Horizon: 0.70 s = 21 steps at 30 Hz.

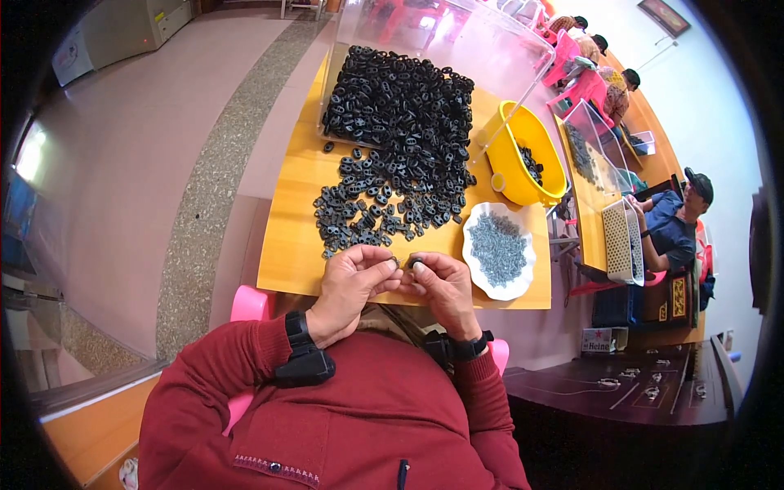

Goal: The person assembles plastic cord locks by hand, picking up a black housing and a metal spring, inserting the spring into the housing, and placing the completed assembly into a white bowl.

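My left hand (353,282) and my right hand (445,287) are close together at the table's near edge, both closed in a pinch. Between the right thumb and fingers is a small black plastic piece (415,262). At the left fingertips sits something tiny and dark, too small to make out. Just beyond my hands spreads a heap of black oval two-hole plastic pieces (384,192), spilling from a clear bin (325,106) lying open toward me. Right of my right hand stands a white scalloped plate (529,282) filled with small grey metal-looking pieces (498,247).
A yellow tub (510,175) with some black pieces inside stands at the table's right, behind the plate. Farther right, a person in a dark cap (682,216) sits by a white perforated basket (616,245). More people sit at the far tables. A pink stool (251,304) is under me.
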Motion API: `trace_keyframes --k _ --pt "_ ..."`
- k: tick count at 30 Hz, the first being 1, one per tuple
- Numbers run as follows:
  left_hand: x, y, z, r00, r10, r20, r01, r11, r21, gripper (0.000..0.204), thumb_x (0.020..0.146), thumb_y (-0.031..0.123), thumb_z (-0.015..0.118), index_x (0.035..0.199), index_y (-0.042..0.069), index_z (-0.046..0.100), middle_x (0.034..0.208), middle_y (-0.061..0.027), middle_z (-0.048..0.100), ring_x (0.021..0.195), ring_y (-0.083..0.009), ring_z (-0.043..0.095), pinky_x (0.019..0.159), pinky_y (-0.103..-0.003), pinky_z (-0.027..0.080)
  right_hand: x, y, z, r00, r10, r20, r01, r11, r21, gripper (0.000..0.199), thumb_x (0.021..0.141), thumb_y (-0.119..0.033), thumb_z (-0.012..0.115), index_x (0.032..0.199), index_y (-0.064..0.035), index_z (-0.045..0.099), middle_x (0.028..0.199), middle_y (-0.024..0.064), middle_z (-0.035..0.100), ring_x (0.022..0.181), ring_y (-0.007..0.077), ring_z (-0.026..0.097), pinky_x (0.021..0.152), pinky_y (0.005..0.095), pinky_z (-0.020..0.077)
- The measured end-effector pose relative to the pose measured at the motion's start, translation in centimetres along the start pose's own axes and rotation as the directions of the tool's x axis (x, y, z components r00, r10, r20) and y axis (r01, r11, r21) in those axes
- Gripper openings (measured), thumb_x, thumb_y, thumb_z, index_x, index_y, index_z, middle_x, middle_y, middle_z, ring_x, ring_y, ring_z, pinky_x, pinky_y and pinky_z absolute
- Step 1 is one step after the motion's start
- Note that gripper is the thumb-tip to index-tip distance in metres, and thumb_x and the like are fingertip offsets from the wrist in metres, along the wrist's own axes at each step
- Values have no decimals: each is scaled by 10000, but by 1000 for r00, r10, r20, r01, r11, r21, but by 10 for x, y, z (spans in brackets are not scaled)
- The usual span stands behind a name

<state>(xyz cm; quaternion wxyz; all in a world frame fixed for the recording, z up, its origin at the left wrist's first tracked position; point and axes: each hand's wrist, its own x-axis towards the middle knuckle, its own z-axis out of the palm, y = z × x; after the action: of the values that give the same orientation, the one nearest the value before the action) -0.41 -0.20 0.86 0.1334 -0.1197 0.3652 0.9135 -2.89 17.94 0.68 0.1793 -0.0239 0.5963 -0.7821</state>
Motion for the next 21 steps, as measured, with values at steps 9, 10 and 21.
trace_keyframes --k 9,10,21 --pt "0 -1 -1 1000 1 0 -1 1000 27 126 886 24 605 1001 1 558 907 -87 636 805 -142 654 743 -240 564 0 -1 2 1000 16 12 -16 1000 -15 204 902 -16 589 1098 40 596 894 101 669 763 156 662 700 321 595" --pt "0 -1 -2 1000 3 4 -3 999 33 128 885 26 607 1002 3 560 909 -85 637 805 -138 654 745 -238 563 0 -2 3 1000 25 10 -24 999 -32 216 898 -17 596 1107 39 594 891 107 675 759 155 665 697 300 584" --pt "3 -4 -3 999 33 8 -33 999 34 122 882 25 611 993 1 565 903 -80 638 799 -123 639 742 -229 551 -2 -1 4 1000 25 19 -21 985 -170 261 881 13 597 1141 43 593 934 116 677 761 154 665 706 298 582"
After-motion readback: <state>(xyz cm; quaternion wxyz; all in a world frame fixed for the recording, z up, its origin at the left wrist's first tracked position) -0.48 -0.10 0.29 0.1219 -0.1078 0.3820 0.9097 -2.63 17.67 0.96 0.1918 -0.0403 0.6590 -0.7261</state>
